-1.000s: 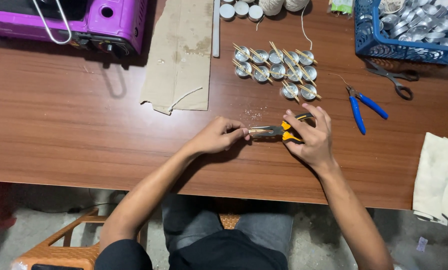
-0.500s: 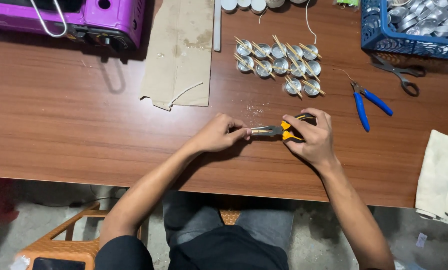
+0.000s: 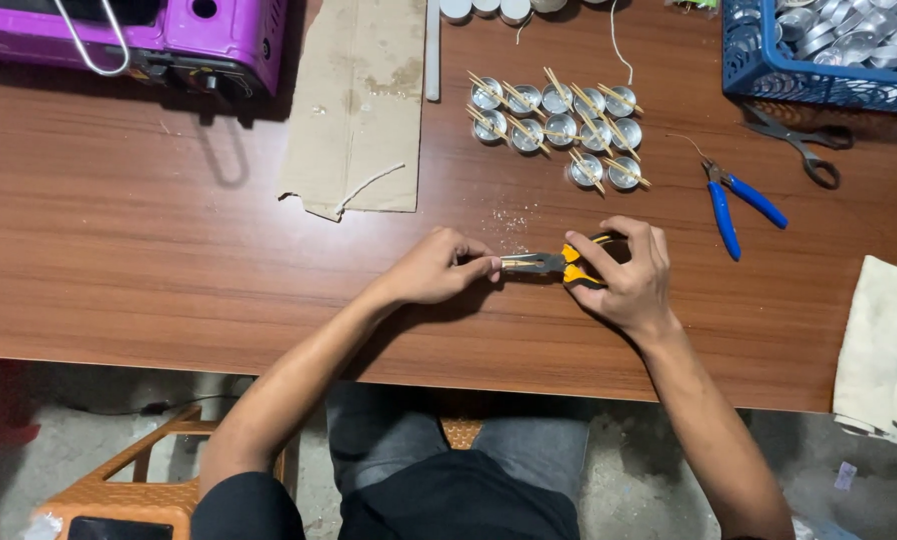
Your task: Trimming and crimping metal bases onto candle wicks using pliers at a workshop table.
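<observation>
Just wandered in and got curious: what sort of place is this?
Probably a small home candle-making workbench: rows of little metal cups with sticks across them, a blue basket of empty cups, and a purple portable stove on the wooden table.

packages: none | labels: none | signs: none | screens: none

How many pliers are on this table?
2. The yellow-and-black pliers are held in the right hand; the blue-handled pliers lie on the table to its right, below the scissors.
</observation>
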